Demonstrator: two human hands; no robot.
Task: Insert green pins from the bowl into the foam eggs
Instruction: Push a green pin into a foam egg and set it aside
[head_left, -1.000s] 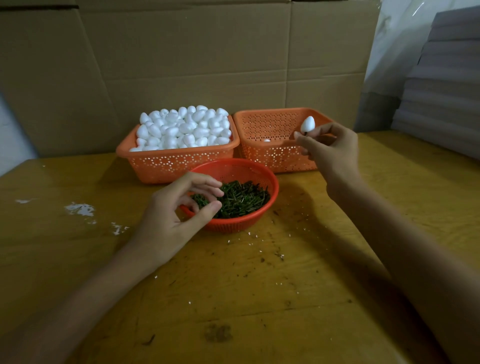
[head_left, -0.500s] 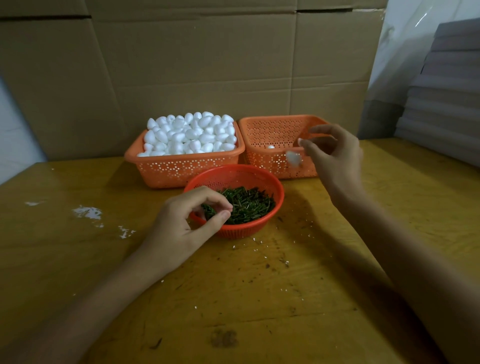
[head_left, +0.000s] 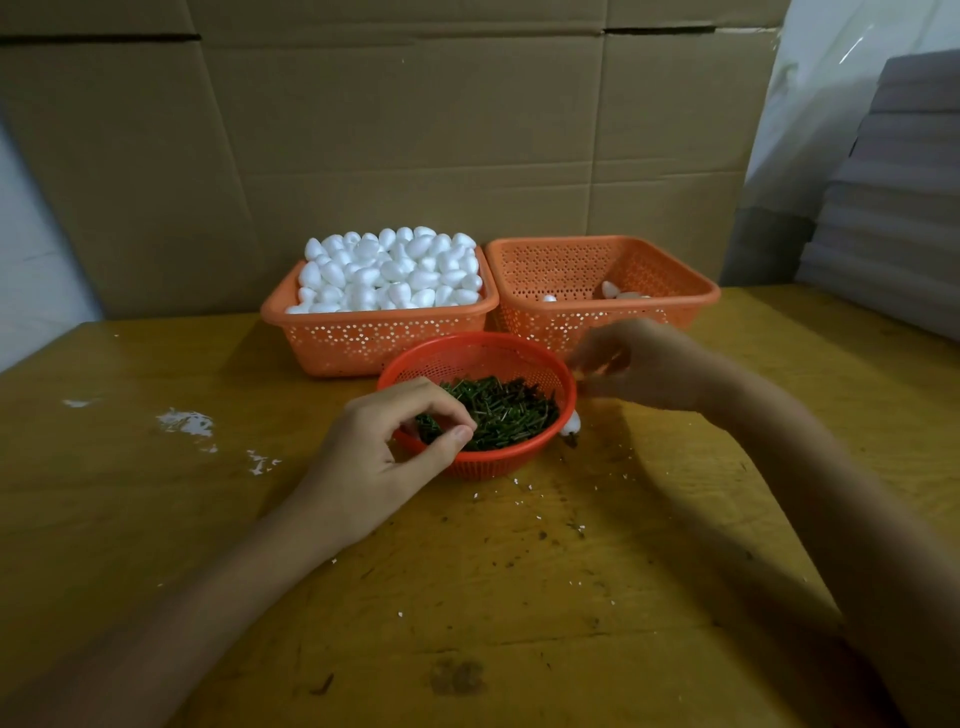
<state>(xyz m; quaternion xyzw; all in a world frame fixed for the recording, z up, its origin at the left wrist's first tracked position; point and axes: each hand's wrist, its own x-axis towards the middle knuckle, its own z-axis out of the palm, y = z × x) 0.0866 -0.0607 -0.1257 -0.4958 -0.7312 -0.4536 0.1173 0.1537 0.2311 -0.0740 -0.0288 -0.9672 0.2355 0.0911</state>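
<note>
A red mesh bowl (head_left: 493, 464) of green pins (head_left: 511, 410) stands mid-table. My left hand (head_left: 387, 449) hovers over its near left edge, thumb and fingertips pinching some pins. My right hand (head_left: 641, 366), blurred by motion, is just right of the bowl with bent fingers and nothing seen in it. One foam egg (head_left: 571, 423) with a dark pin end lies on the table against the bowl's right side. Behind, the left orange basket (head_left: 374, 318) is heaped with white foam eggs (head_left: 395, 270). The right orange basket (head_left: 696, 291) holds a few eggs (head_left: 609, 288).
Cardboard sheets (head_left: 415, 156) stand as a wall behind the baskets. A grey stack (head_left: 893, 208) rises at the right. White foam crumbs (head_left: 184, 422) and dark specks litter the yellow wooden table (head_left: 467, 597).
My right hand let go of the egg it held near the right basket and dropped toward the bowl. The egg fell onto the table beside the bowl. My left hand closed its pinch on pins.
</note>
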